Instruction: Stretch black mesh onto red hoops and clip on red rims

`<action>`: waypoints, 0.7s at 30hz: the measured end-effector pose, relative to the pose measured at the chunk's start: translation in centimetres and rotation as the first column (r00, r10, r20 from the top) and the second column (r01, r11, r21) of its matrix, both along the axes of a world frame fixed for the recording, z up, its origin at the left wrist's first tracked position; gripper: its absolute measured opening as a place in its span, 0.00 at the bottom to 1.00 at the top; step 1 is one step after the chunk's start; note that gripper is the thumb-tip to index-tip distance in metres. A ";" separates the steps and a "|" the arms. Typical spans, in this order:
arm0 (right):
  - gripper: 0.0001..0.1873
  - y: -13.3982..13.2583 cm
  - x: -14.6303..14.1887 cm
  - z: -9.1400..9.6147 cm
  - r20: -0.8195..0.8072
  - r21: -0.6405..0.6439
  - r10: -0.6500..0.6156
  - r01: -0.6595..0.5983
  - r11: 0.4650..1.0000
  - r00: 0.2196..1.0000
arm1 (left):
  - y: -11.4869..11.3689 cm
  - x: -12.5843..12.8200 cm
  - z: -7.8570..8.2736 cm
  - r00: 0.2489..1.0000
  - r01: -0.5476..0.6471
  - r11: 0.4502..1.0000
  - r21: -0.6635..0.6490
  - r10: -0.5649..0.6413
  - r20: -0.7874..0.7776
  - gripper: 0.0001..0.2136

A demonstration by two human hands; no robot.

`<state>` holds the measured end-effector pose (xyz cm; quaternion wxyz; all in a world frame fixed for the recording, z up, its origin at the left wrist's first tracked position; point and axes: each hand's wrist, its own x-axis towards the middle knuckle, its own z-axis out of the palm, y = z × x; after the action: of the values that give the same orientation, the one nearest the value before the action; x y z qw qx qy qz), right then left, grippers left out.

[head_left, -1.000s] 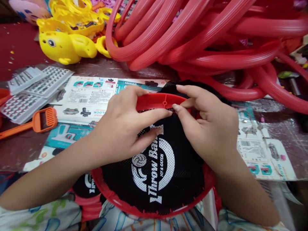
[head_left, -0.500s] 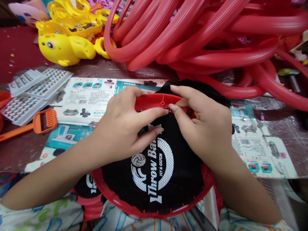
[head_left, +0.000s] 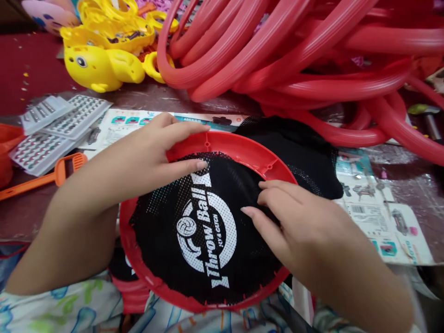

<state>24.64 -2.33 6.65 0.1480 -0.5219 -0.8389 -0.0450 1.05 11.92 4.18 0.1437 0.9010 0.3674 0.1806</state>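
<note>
A red plastic ring (head_left: 255, 150) with black mesh cloth (head_left: 249, 259) across it lies tilted over my lap and the table edge; white "Throw Ball" lettering is printed on the mesh. My left hand (head_left: 166, 150) holds the ring's far left rim, thumb over the inside and fingers on the outer side. At the right side of the ring, my right hand (head_left: 291, 222) hovers or rests over the mesh, its thumb and forefinger apart with nothing visible between them. Small pegs show along the near rim, where the mesh edge meets it. Another piece of black mesh (head_left: 287, 148) lies behind the ring.
Large red curved tubes (head_left: 277, 60) are heaped at the back right. Yellow toy shells (head_left: 100, 67) and a bin of small parts stand at the back left. Trays of screws (head_left: 69, 115), an orange plastic tool (head_left: 67, 169) and printed cardboard (head_left: 374, 208) lie on the table.
My right hand has moved from the far rim down to the right, and its thumb and fingers have parted. My left hand has shifted left along the rim. The ring has turned slightly.
</note>
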 end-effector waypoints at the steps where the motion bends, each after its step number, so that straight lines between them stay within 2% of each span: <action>1: 0.14 0.0 -0.2 -0.5 0.047 0.007 0.010 -0.011 1.000 0.999 | 0.3 -0.1 -0.1 1.000 -0.006 1.000 0.004 0.006 -0.010 0.22; 4: 0.10 0.3 -0.8 -1.7 0.125 0.034 -0.001 -0.003 0.999 0.992 | 0.6 0.3 -0.1 0.999 -0.040 0.999 -0.003 0.040 -0.006 0.14; 6: 0.09 0.5 -1.2 -2.0 0.149 0.053 -0.035 0.027 0.998 0.988 | 0.4 0.7 0.0 0.998 -0.056 0.998 -0.019 0.056 0.025 0.13; 11: 0.09 0.9 -1.9 -1.6 0.072 0.042 -0.139 0.136 0.990 0.988 | -0.2 1.5 0.1 1.000 0.002 0.999 -0.052 -0.001 0.027 0.24; 13: 0.09 1.0 -1.9 -1.5 0.003 0.022 -0.122 0.122 0.992 0.993 | -0.3 1.7 0.0 1.000 0.022 1.000 -0.021 -0.023 -0.006 0.26; 16: 0.11 1.3 -1.7 -1.4 -0.104 0.040 -0.063 0.067 0.997 0.993 | -0.6 2.2 -0.3 0.999 0.034 0.998 0.047 -0.034 0.003 0.21; 21: 0.11 2.4 -1.0 -1.2 -0.197 0.139 0.044 -0.016 0.990 0.979 | -1.0 2.9 -0.3 0.956 0.239 0.968 0.077 -0.248 0.158 0.14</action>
<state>23.69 0.04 5.41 0.2673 -0.4997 -0.8225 -0.0477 3.90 10.93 3.89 0.1692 0.9248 0.2349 0.2466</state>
